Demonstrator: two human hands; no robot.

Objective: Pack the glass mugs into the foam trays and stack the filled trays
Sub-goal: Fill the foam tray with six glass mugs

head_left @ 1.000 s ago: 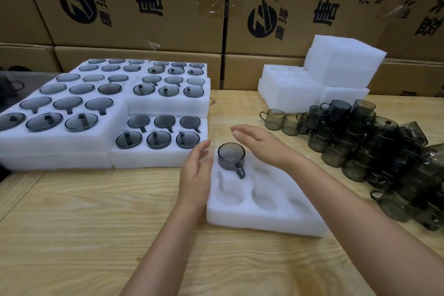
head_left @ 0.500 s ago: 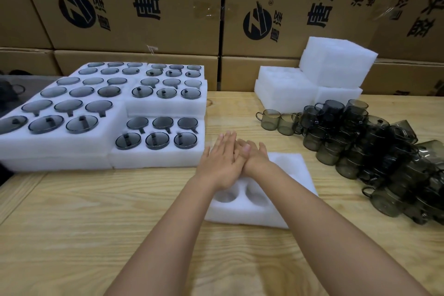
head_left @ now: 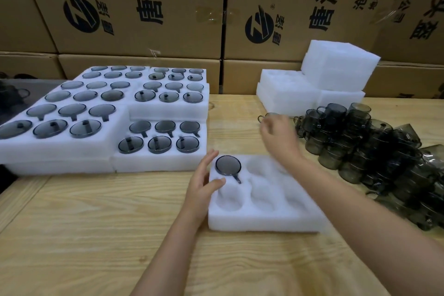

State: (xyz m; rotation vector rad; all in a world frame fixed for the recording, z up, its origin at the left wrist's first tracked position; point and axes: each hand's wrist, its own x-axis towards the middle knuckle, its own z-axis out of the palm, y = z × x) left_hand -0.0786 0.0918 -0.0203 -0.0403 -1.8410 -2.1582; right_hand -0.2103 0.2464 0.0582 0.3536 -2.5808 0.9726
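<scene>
Wooden table, left hand grip wide on foam tray, right hand blurred, grip unclear.

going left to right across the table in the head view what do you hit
filled foam trays → left hand → mug in the near tray → right hand → pile of loose mugs

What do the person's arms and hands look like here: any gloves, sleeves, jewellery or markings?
Both are bare. The left hand and right hand wear no gloves, and no rings, watch or wristband show. Both forearms are uncovered to the frame edge, so no sleeve is visible. The right hand is motion-blurred, so fine detail there cannot be told.
</scene>
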